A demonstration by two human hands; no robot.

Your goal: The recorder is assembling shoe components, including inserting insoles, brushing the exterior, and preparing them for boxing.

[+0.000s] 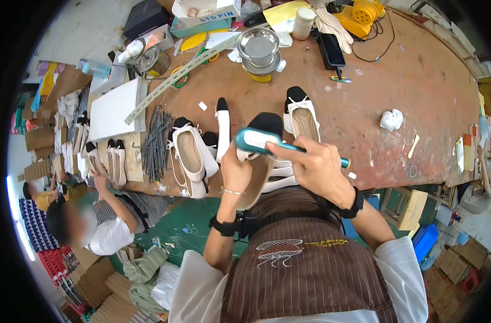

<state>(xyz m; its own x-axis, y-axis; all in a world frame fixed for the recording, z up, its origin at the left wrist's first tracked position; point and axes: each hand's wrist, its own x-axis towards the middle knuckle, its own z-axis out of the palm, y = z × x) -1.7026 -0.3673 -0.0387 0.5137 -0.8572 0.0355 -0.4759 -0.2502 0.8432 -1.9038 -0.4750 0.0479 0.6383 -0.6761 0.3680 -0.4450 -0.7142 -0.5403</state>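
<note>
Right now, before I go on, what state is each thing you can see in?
Left hand: closed on the shoe.
Right hand: gripping the brush.
Shoe: held up, toe away from the wearer.
Teal brush: held across the shoe.
Bow-topped flat: upright on the table.
Phone: screen up, dark.
White jar: upright.
White wad: crumpled.
Metal rods: loosely piled.

- Brush (254,140): glossy teal plastic look
- Held shoe (260,176): matt, cloth-like dark toe, smooth beige inside
- Dish (258,44): shiny smooth metal
- Perforated strip (188,71): dull metal
- Worktop (358,116): scuffed, rough-looking
- Apron (321,269): matt striped cloth
- Phone (332,49): glossy dark screen
</note>
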